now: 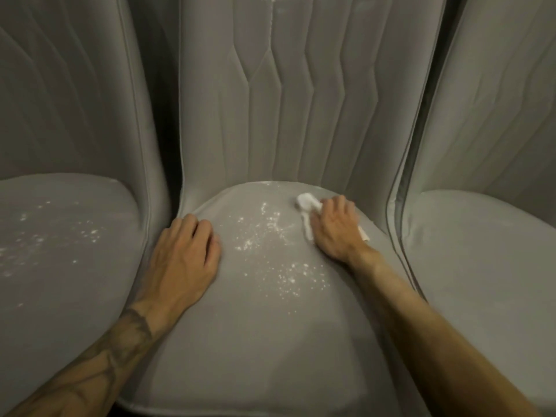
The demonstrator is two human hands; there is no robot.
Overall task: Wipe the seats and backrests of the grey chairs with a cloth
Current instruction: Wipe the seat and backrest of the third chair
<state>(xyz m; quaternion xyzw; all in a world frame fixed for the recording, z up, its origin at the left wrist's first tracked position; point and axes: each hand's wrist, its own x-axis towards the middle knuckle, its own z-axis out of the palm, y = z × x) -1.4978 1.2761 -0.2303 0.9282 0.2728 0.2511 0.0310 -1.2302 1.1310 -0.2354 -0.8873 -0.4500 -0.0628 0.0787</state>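
White cloth [305, 203] lay on the middle grey seat [255, 326].
At two o'clock the right hand [334, 227] curled its grip round it; white specks [270, 236] dotted the centre; the left hand [186, 257], grip slack, rested flat at nine o'clock.

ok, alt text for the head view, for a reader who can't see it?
A person's right hand holds a white cloth against the middle grey chair's seat, near its backrest, beside scattered white specks; the left hand rests on the seat's left edge. The left chair's seat is speckled too.
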